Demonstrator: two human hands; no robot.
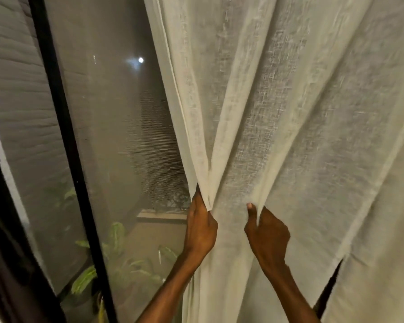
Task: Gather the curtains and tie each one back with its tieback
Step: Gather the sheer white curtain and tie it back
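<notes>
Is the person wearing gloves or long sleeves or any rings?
No gloves: the left hand and the right hand are both bare. No sleeves show either, as both forearms are uncovered down to the picture's bottom edge. No ring, watch or bracelet is visible, though most of the fingers are hidden in cloth.

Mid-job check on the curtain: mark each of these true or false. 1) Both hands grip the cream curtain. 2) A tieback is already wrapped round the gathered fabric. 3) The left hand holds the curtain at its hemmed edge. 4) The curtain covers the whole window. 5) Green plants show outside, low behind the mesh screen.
1) True: the left hand and the right hand both pinch folds of the cream curtain.
2) False: no tieback is in view.
3) True.
4) False: the mesh screen to the left is uncovered.
5) True: green plants show there.
</notes>
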